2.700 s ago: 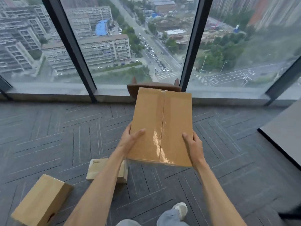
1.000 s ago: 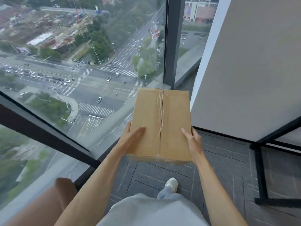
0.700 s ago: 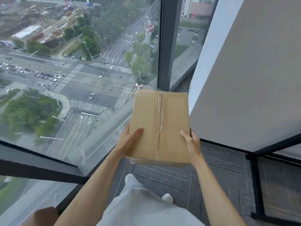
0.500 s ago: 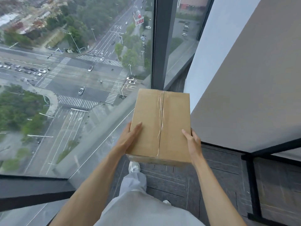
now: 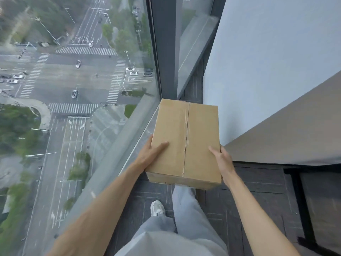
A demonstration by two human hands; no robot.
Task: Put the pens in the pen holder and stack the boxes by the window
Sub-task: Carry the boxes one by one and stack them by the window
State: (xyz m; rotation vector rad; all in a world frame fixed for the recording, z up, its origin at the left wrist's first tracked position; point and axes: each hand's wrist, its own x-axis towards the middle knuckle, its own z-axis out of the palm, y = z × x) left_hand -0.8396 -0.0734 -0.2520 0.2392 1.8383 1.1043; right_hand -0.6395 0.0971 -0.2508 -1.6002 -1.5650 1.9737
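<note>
Carrying the box (image 5: pixel 185 143) mid-air over the floor strip (image 5: pixel 256 180), window (image 5: pixel 73 89) left. Left hand (image 5: pixel 149 156) and right hand (image 5: pixel 222 159) clamp its sides, thumbs on top. Box probably hides the landing spot; flat side-grip could slip.

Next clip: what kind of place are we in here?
Probably a high-rise office. Floor-to-ceiling window looks far down on a street crossing, grey carpet tiles cover the floor, and both hands, left and right, carry a taped box.
</note>
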